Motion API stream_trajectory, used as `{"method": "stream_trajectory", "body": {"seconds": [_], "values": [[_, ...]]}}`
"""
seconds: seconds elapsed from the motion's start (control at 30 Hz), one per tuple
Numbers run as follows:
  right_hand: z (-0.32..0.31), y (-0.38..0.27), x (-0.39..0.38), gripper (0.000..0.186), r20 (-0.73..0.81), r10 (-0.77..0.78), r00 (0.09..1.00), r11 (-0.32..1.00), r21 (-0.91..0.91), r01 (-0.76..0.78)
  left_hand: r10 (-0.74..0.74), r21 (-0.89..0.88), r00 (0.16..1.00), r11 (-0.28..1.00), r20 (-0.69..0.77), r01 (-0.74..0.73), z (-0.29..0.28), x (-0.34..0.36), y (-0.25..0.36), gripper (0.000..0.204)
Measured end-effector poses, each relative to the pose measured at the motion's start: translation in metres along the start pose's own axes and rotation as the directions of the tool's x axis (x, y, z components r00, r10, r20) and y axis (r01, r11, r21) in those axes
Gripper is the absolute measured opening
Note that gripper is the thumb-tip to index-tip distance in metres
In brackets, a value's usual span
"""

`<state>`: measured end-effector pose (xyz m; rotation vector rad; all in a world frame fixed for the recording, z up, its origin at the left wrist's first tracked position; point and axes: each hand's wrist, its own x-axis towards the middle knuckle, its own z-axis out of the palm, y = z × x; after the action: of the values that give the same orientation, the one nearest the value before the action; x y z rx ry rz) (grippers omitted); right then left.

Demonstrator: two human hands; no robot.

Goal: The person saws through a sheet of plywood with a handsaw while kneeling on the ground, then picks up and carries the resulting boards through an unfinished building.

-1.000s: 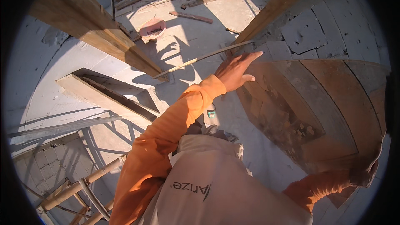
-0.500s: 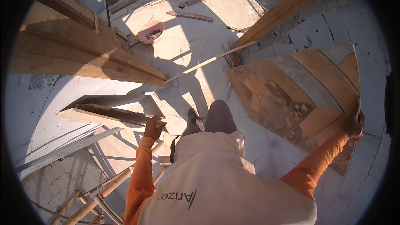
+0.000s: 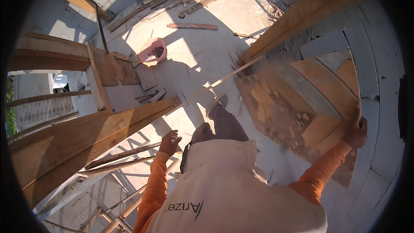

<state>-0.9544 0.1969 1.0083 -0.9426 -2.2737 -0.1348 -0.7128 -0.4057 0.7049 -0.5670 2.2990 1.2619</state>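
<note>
My right hand (image 3: 355,133) is closed over the outer edge of a large plywood board (image 3: 319,133), with its fingertips partly hidden. The board stands tilted along my right side, its face stained in brown and grey bands with peeling patches. My left hand (image 3: 169,142) hangs in the air at my left, holding nothing, with its fingers loosely apart and slightly bent. Below and beside that hand are long wooden pieces (image 3: 116,159). One shoe (image 3: 221,101) is stepped forward near a thin wooden strip (image 3: 228,79) that crosses the doorway.
Timber framing stands on both sides, a left post (image 3: 142,118) and a right post (image 3: 297,15). Beyond the strip, a pink tub (image 3: 144,56) holds small dark pieces. A loose wooden batten (image 3: 192,26) and stacked planks (image 3: 168,6) lie farther off. A block wall (image 3: 371,73) runs along the right.
I have stepped forward toward the doorway, with the plywood board moving along in my right hand. More of the left frame and an opening beside it shows. My left hand stays empty.
</note>
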Motion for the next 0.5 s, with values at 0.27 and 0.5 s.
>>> {"method": "stream_trajectory", "body": {"seconds": [0.27,0.5], "values": [[0.069,0.041,0.036,0.051,-0.137,-0.257,0.957,0.966,-0.046,0.253,0.007,0.046,0.998,0.999,-0.069,-0.004,-0.017,0.043,0.061,0.042],[0.083,0.094,0.035,0.041,-0.252,-0.396,0.883,0.917,-0.050,0.397,-0.023,0.099,0.980,0.994,-0.200,0.044,-0.041,0.057,0.085,0.039]]}}
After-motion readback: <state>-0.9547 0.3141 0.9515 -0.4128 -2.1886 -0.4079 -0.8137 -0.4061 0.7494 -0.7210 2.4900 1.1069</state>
